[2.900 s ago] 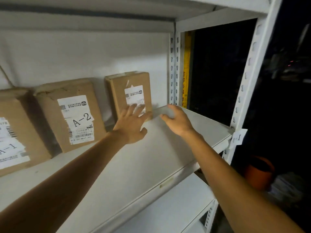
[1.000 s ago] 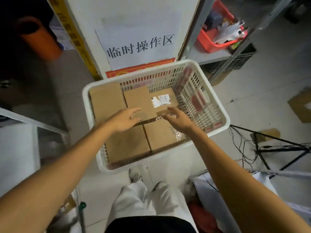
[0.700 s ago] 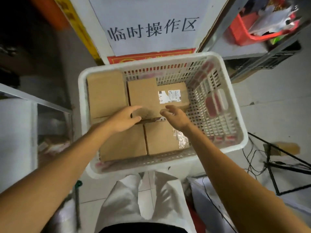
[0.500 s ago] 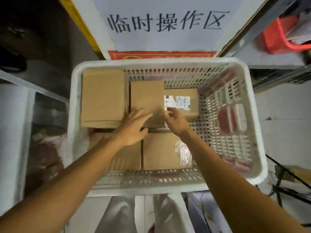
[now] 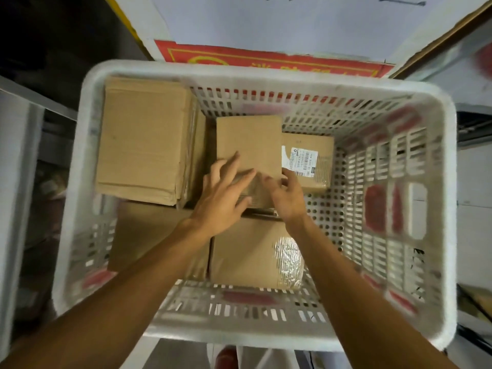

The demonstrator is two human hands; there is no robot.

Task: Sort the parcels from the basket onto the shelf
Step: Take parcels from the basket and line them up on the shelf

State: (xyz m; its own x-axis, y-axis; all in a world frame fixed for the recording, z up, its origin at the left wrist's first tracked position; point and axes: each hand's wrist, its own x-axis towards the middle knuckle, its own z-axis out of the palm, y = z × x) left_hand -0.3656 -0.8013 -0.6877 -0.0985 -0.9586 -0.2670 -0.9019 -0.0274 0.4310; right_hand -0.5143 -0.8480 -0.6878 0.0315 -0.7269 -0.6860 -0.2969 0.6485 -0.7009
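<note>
A white plastic basket [image 5: 266,73] holds several brown cardboard parcels. A small plain parcel [image 5: 249,139] lies in the middle on top of the others. My left hand [image 5: 221,201] has its fingers on top of the parcel's near end and its thumb against the near face. My right hand [image 5: 287,198] curls around the near right corner of the same parcel. Beside it on the right lies a parcel with a white label [image 5: 308,161]. A large parcel [image 5: 143,139] fills the far left. Two more parcels [image 5: 245,254] lie at the near side, partly under my arms.
The right part of the basket shows its bare perforated floor [image 5: 327,214]. Beyond the basket stands a white board with a red strip [image 5: 266,59]. A grey shelf post [image 5: 16,182] runs down the left edge. My legs are below the basket.
I turned from the shelf to the basket and leaned in closer. Both hands moved forward onto the small plain parcel and closed on its near end.
</note>
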